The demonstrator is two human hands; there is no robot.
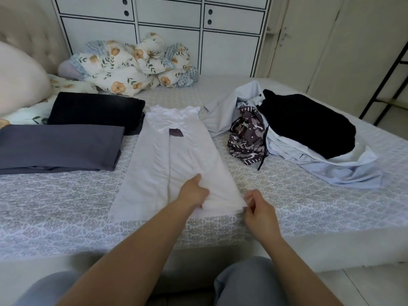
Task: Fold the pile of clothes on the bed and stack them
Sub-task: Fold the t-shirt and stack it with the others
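A white shirt (pixel 167 155) lies lengthwise on the patterned bed sheet (pixel 66 208), its sides folded in and a dark label showing near the collar. My left hand (pixel 194 192) grips the bottom hem of the shirt near the middle. My right hand (pixel 257 208) pinches the hem's right corner at the bed's near side. An unfolded pile (pixel 306 133) of light blue, black and patterned clothes sits to the right. Two folded pieces lie on the left: a grey one (pixel 59 146) and a black one (pixel 95 111) behind it.
A crumpled floral duvet (pixel 134 65) and a pillow (pixel 19 78) lie at the bed's far side against a white cabinet (pixel 167 23). My knees in grey trousers (pixel 245 281) are at the bed's front edge. A dark ladder frame (pixel 388 76) stands at the right.
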